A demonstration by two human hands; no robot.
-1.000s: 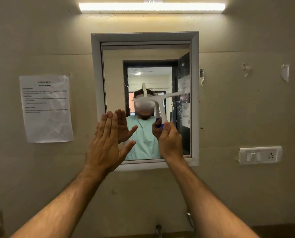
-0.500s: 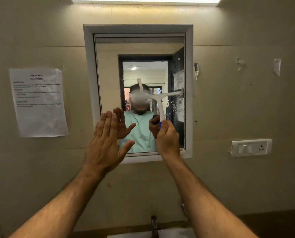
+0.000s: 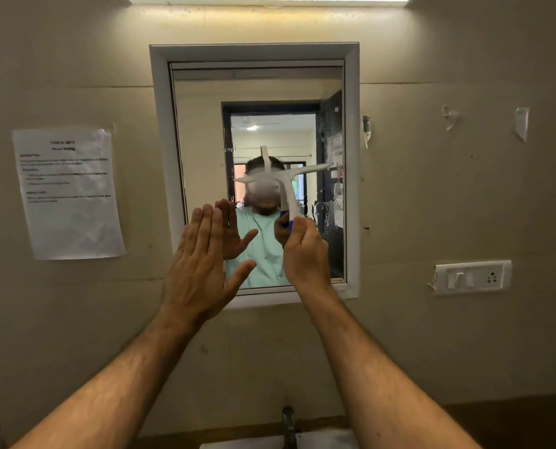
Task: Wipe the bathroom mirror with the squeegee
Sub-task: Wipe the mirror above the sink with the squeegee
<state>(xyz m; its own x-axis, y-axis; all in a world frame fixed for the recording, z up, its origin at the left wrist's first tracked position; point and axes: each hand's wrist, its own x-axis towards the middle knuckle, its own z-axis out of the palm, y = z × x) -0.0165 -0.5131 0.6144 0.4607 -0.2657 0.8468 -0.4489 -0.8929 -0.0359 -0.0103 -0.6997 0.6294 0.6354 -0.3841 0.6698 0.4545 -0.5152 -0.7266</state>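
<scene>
The right hand (image 3: 306, 254) grips the white plastic squeegee (image 3: 284, 184) by its blue-tipped handle, blade mid-glass on the white-framed wall mirror (image 3: 351, 157). The left hand (image 3: 199, 270), flat and empty, rests at seven o'clock. Smudges toward three o'clock suggest much wiping remains.

The right hand (image 3: 306, 254) gripped the white plastic squeegee (image 3: 284, 183) by its handle, blade against the white-framed wall mirror (image 3: 254, 92). The left hand (image 3: 199, 270) was held flat, fingers together, at the mirror's lower left corner.
</scene>
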